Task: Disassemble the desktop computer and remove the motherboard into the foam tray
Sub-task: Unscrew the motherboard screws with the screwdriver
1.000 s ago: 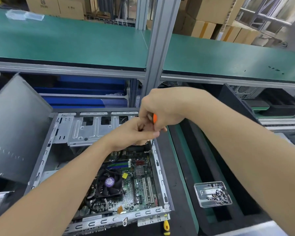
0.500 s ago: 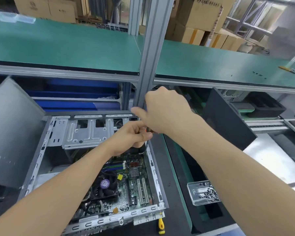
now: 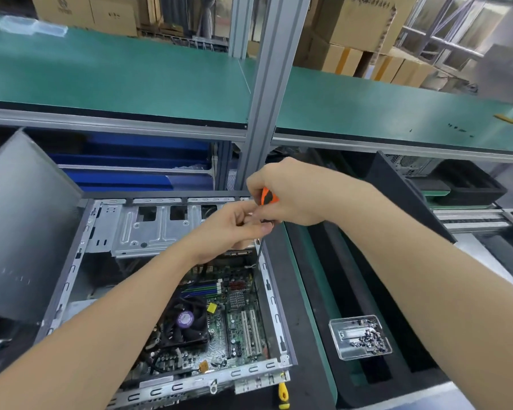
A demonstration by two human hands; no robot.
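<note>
Right grip [image 3: 293,196]: closed round the orange-and-black handle of a screwdriver [image 3: 267,198], held upright. Left grip [image 3: 234,229]: touching the right one from below-left, thumb and fingers pinching the tool's dark lower end. Directly under both grips: open computer case [image 3: 71,276], lying flat on the bench. Contents: motherboard [image 3: 240,318], still seated on the case floor, well below the grips; black cooling fan [image 3: 187,321] with a purple hub on that board; bare metal drive cage [image 3: 148,226], just left of the left grip. Below and right of the grips: black foam tray [image 3: 338,291], beside the case. Contents: one clear plastic dish [image 3: 338,340] holding a heap of small dark screws [image 3: 367,340]. Far below the grips, at the case's near edge: yellow tool handle [image 3: 283,395].
</note>
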